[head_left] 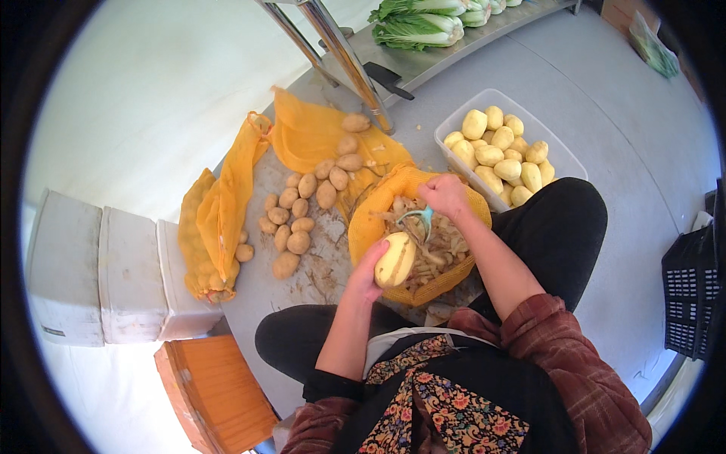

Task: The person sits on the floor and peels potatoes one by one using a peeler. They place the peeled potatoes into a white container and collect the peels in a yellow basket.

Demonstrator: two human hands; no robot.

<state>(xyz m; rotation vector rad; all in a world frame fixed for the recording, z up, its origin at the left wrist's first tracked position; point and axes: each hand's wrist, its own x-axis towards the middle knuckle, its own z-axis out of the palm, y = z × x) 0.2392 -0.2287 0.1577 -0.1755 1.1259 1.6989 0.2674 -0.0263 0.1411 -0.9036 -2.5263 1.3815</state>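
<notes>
My left hand (366, 274) is closed around a mostly peeled potato (395, 259), which still shows a strip of brown skin down its side. In my right hand (445, 195) is a light-blue peeler (420, 221), its head just above and to the right of the potato. Both hands are over a yellow mesh sack (368, 236) with its mouth spread wide, standing between my knees. Potato peelings (445, 246) lie heaped inside it. Part of the peeler's handle is hidden by my right fingers.
Unpeeled potatoes (299, 207) lie on the floor at the left, near a filled yellow mesh bag (208, 242). A clear plastic tub (572, 160) of peeled potatoes stands at the right. Cabbages (423, 32) and a black-handled cleaver (387, 79) rest on a low metal shelf (484, 47).
</notes>
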